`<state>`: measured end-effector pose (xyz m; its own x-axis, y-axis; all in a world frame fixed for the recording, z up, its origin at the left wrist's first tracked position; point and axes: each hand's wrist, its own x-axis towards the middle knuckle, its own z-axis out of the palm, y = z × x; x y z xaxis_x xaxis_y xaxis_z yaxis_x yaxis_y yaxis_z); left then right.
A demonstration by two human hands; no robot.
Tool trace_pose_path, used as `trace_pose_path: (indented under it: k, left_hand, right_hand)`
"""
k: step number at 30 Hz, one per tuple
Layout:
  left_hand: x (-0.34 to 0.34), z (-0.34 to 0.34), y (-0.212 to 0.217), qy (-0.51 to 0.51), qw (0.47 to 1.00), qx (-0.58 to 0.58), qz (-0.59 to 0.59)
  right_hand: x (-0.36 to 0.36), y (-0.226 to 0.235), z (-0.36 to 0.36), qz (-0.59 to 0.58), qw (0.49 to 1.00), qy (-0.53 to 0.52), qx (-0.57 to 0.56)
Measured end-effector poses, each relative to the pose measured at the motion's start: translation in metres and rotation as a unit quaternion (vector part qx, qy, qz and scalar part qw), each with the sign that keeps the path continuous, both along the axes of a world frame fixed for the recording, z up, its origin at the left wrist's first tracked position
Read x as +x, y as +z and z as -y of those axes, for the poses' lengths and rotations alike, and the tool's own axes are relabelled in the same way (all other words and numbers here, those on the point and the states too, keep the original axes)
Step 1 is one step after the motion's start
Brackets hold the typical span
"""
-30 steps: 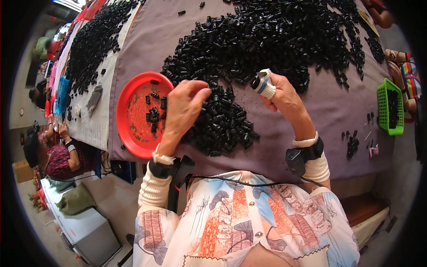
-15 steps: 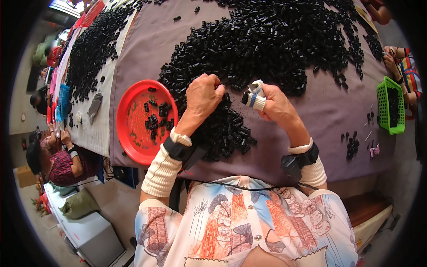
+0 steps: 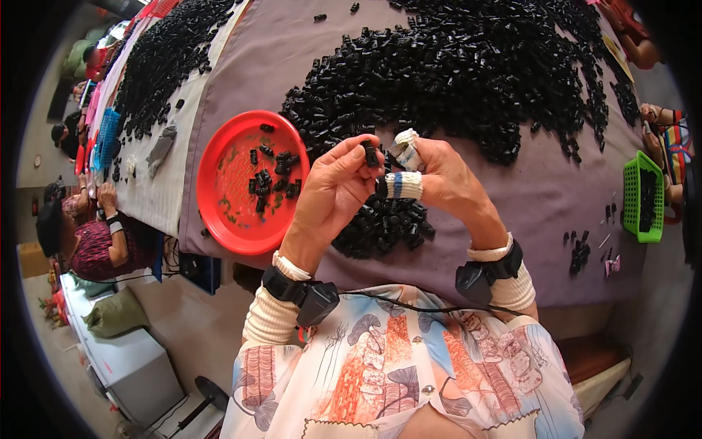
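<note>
My left hand (image 3: 329, 189) pinches a small black plastic part (image 3: 371, 154) between thumb and fingertips, raised above the cloth. Close on its right is my right hand (image 3: 455, 183), its thumb and forefinger wrapped in white knitted covers (image 3: 404, 186), one with a blue stripe. Something greyish shows between those covered fingers, too small to make out. Under the hands lies a small heap of the same black parts (image 3: 395, 228), joined to a large pile (image 3: 446, 88) beyond. Left of my left hand, a round red basin (image 3: 213, 201) holds several black parts.
A purple-grey cloth (image 3: 482, 252) covers the table. Loose parts (image 3: 579, 252) and a pink wrapper (image 3: 612, 265) lie at the right, near a green basket (image 3: 630, 201). Co-workers sit left and right. Another black pile (image 3: 157, 80) lies far left. A cable (image 3: 409, 301) crosses my lap.
My left hand has come up from the pile's edge and turned, now showing a black part in its fingertips. My right hand has moved slightly left toward it. The view has shifted a little.
</note>
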<state>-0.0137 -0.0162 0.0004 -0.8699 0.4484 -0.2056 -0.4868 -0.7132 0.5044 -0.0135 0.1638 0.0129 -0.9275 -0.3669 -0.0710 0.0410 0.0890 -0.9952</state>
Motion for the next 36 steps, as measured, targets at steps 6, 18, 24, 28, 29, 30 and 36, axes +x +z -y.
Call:
trace_pose_path:
  k: [6, 18, 24, 28, 29, 30, 36]
  left_hand:
    - [0.006, -0.002, -0.001, -0.025, 1.0, 0.012, -0.012]
    - [0.008, -0.01, 0.0, -0.027, 0.999, -0.039, -0.01]
    - [0.009, -0.013, -0.001, -0.022, 0.996, -0.08, -0.018]
    - [0.008, -0.013, -0.003, -0.016, 0.995, -0.101, -0.011]
    - [0.008, -0.013, -0.003, -0.016, 0.995, -0.101, -0.01]
    - [0.008, -0.014, -0.001, -0.015, 0.994, -0.104, -0.007]
    - [0.008, -0.016, -0.001, -0.017, 0.994, -0.108, -0.003]
  right_hand:
    - [0.001, -0.006, 0.005, -0.016, 1.0, 0.005, 0.012]
    - [-0.002, -0.007, -0.002, -0.019, 0.998, 0.02, 0.062]
    - [0.0, -0.012, -0.004, -0.007, 0.997, 0.022, 0.077]
    - [0.002, -0.011, -0.005, -0.02, 0.995, 0.026, 0.093]
    - [0.002, -0.012, -0.005, -0.02, 0.995, 0.026, 0.093]
    - [0.002, -0.013, -0.004, -0.03, 0.995, 0.026, 0.09]
    - [0.004, -0.018, -0.005, -0.048, 0.996, 0.021, 0.077]
